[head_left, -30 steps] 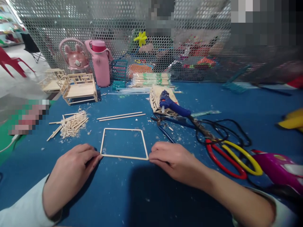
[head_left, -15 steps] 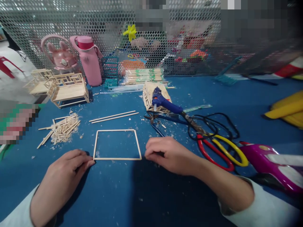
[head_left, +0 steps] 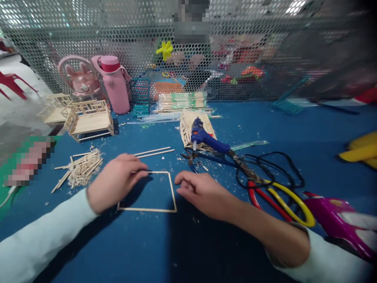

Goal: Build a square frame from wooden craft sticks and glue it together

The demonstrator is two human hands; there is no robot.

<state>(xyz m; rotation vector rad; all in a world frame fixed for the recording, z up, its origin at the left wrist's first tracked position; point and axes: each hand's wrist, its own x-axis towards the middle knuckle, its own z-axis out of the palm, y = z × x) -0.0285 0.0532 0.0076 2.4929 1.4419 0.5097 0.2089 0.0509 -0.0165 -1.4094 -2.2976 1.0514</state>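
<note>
A rectangular frame of thin wooden sticks (head_left: pixel 147 210) lies flat on the blue tabletop (head_left: pixel 141 247). My left hand (head_left: pixel 118 181) is above the frame's far left corner and hides much of its left side. Its thumb and fingers are drawn together; whether anything thin is between them I cannot make out. Just right of the frame, my right hand (head_left: pixel 203 192) hovers with curled fingers, thumb and forefinger apart and nothing between them. Beyond my left hand lie two loose sticks (head_left: pixel 157 152), their left ends covered by it.
At left are a pile of stick offcuts (head_left: pixel 84 169) and a miniature stick bench (head_left: pixel 91 120). A blue glue gun (head_left: pixel 210 139) rests on a stick piece (head_left: pixel 185 129), near cutting pliers (head_left: pixel 191 157), scissors (head_left: pixel 291 204) and a purple tool (head_left: pixel 332 216). A pink bottle (head_left: pixel 116 92) stands behind.
My left hand has moved from the frame's near left corner up to its far left corner. My right hand has shifted slightly, with thumb and forefinger parting. The view has tilted a little upward.
</note>
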